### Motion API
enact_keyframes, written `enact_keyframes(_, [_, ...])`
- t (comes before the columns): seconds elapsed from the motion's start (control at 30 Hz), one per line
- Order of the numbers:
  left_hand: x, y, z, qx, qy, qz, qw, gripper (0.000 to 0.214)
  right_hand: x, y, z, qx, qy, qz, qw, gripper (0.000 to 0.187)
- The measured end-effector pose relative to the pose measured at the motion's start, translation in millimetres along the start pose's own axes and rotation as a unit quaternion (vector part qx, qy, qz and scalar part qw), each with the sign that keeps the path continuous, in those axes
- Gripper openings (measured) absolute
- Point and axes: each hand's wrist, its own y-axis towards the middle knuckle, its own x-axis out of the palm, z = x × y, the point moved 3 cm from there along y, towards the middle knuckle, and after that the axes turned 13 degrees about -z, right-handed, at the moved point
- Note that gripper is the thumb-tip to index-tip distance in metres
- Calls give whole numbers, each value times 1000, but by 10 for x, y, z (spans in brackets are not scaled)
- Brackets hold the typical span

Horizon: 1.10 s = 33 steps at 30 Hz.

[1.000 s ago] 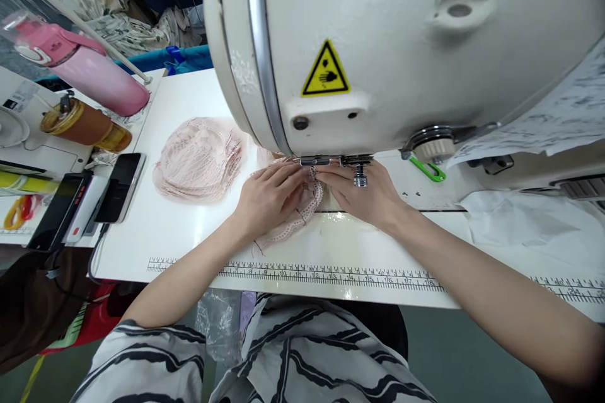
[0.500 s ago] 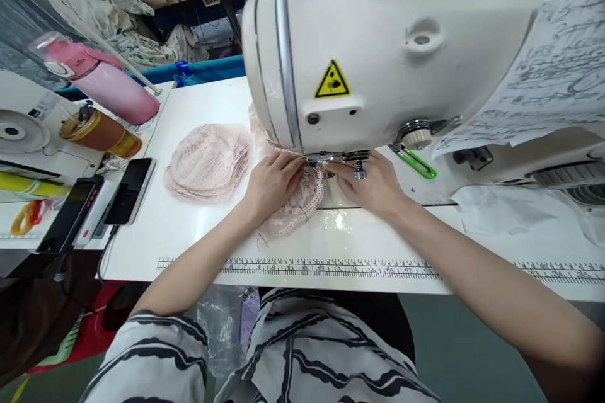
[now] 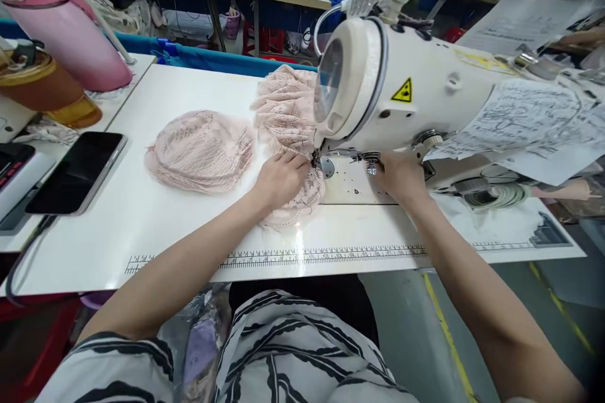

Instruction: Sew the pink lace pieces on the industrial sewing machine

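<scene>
My left hand (image 3: 282, 181) lies on a pale pink lace piece (image 3: 307, 192) just left of the needle area, its fingers bent together over the lace. More of the gathered lace (image 3: 286, 104) spreads behind that hand, up against the head of the white sewing machine (image 3: 352, 79). To the right of the presser foot is my right hand (image 3: 403, 175), under the machine arm. Its fingers are mostly hidden behind metal parts, so whether they hold anything does not show. A separate stack of pink lace pieces (image 3: 201, 151) rests on the table to the left.
A phone (image 3: 78, 171) with a cable lies at the table's left. Behind it stand a pink bottle (image 3: 70, 44) and an amber cup (image 3: 51, 91). Handwritten paper sheets (image 3: 515, 116) hang on the machine. A printed ruler (image 3: 331, 256) runs along the table's front edge.
My right hand has moved right, away from the needle area, to where the green-handled snips lay; those no longer show. My left hand stays on the lace. The view has shifted, showing more room behind.
</scene>
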Motion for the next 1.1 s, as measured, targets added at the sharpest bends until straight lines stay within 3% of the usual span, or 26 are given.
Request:
enact_keyframes(0.13, [28, 8, -20, -10, -11, 8, 1000, 29, 59, -163, -16, 8, -55, -38, 998, 40])
enact_keyframes(0.3, [59, 1, -51, 10, -18, 16, 1000, 31, 131, -258, -58, -15, -89, -23, 996, 42])
enact_keyframes(0.67, [42, -11, -21, 0, -16, 12, 1000, 32, 232, -362, -134, -3, -27, 60, 998, 44])
enact_keyframes(0.9, [32, 3, -30, -6, -23, 16, 1000, 34, 263, -383, -118, 26, 33, 82, 996, 42])
enact_keyframes(1.1, [16, 8, -27, -15, -26, 26, 999, 29, 261, -432, -74, -10, 54, 129, 990, 46])
